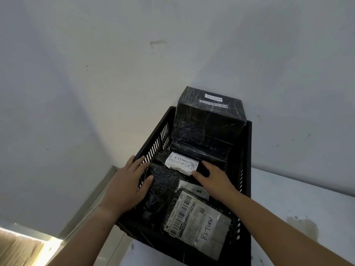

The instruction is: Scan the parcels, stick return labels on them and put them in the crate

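A black slatted crate (246, 162) stands on a white surface and holds several parcels in black wrap. A tall boxy parcel (207, 120) with a barcode strip rises at its far end. In the middle lies a soft black parcel (163, 181) bearing a white label (181, 163) handwritten RETURN. My left hand (124, 185) rests on that parcel's left side by the crate wall, fingers spread. My right hand (213, 178) presses on its right side next to the label. A flat parcel (197, 223) with a barcode label marked RETURN lies at the near end.
The crate sits at the left edge of the white table (299, 208), against a plain grey wall (134, 54). A stain (301, 225) marks the table to the right. Lower left shows floor and a bright patch (23, 248).
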